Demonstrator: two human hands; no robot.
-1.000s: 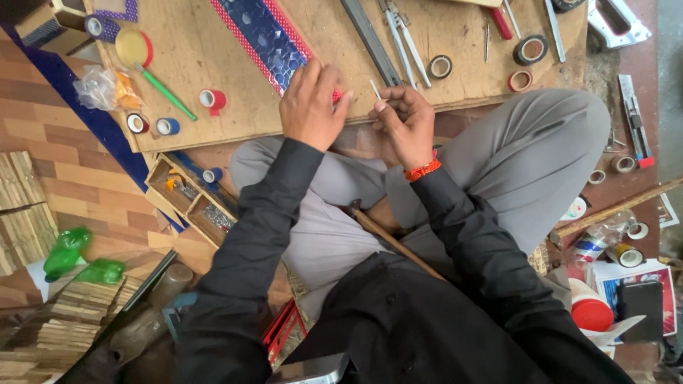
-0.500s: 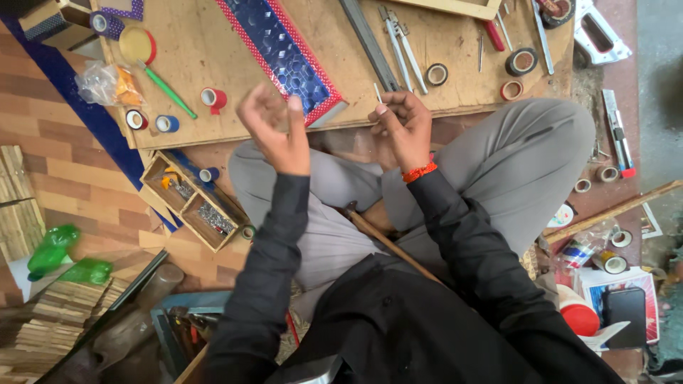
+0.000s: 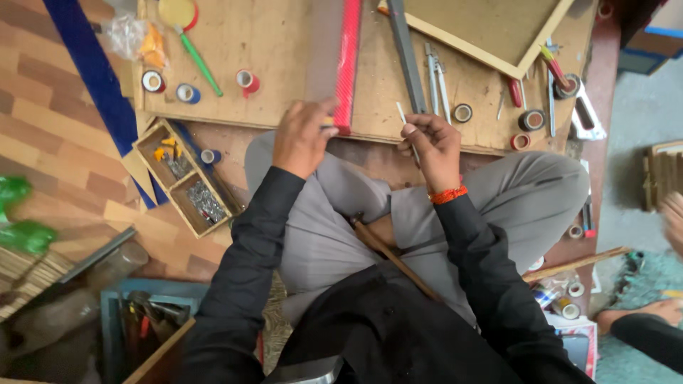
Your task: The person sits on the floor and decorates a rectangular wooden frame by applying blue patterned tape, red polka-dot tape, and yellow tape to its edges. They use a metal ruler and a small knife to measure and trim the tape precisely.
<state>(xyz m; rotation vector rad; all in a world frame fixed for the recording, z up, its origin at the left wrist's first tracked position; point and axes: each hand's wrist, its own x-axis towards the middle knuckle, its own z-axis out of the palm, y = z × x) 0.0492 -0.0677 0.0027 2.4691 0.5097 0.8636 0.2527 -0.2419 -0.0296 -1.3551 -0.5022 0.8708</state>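
Low on the plywood bench (image 3: 235, 78), we steady the red strip (image 3: 348, 64) by pinching its near end with our left hand (image 3: 302, 139), our right hand (image 3: 432, 142) pinching a thin white stick (image 3: 403, 117) beside that strip.

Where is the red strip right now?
In the head view, the red strip stands on the wooden board, its near end at the left hand.

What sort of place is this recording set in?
Probably a small craft or framing workshop worked from the floor: a scuffed wooden work board strewn with tape rolls, a wooden frame, and a compartmented box of small parts.
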